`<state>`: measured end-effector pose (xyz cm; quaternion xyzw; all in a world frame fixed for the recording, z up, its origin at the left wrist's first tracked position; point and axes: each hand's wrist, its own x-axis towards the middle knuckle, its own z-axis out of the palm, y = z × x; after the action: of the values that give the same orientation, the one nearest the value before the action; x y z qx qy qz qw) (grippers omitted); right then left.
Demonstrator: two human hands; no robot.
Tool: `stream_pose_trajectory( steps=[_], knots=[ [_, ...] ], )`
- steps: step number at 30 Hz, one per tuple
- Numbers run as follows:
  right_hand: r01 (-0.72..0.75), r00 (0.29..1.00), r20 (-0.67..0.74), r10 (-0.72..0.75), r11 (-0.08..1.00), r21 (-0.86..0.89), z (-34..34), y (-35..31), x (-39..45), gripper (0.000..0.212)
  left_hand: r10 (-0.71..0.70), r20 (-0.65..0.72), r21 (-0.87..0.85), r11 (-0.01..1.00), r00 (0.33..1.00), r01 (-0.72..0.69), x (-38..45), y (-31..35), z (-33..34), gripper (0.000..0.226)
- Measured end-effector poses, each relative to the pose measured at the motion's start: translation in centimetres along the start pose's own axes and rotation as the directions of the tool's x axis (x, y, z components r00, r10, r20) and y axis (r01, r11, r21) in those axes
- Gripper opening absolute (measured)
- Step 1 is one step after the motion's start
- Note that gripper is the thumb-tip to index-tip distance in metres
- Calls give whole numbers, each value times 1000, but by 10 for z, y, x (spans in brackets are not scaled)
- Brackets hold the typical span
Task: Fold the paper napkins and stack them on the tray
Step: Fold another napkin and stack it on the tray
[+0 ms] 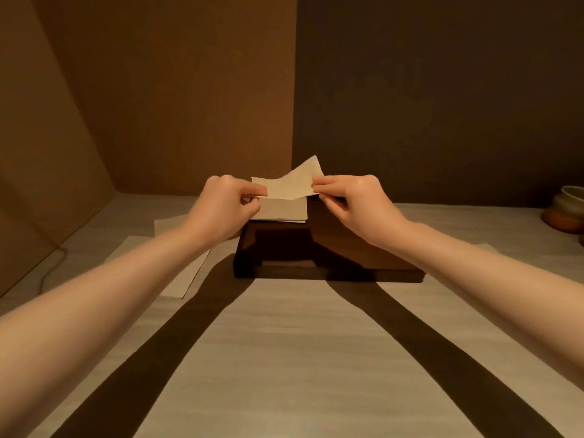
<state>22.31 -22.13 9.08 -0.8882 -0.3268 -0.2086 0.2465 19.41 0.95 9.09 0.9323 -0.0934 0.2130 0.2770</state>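
A folded cream paper napkin (292, 183) hangs in the air between both hands, its far right corner sticking up. My left hand (222, 207) pinches its left edge and my right hand (357, 205) pinches its right edge. Just below it lies a small stack of folded napkins (281, 211) on the far left part of a dark wooden tray (328, 263). The held napkin hovers a little above that stack, apart from it.
Unfolded napkins (186, 273) lie flat on the pale table to the left of the tray, partly under my left forearm. A ceramic pot (565, 210) stands at the far right edge. Brown walls close the back and left.
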Motion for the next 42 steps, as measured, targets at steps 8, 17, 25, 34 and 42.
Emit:
stream_pose_trajectory(
  steps=[8,17,25,34,42],
  knots=[
    [1,990,139,23,985,-174,86,63,41,21,12,184,255,965,983,-60,62,-63,66,27],
    [-34,975,208,79,977,-211,138,88,47,13,-58,292,341,939,955,-47,84,-101,97,23],
    [-123,963,207,173,965,-231,151,88,50,16,-68,371,380,921,926,-84,86,-108,97,23],
    [-150,959,200,199,960,-235,155,87,47,11,-52,429,371,920,902,-124,83,-111,97,13],
    [-192,947,199,251,943,-273,153,88,43,17,-36,405,412,899,914,-147,81,-104,93,29]
  ],
)
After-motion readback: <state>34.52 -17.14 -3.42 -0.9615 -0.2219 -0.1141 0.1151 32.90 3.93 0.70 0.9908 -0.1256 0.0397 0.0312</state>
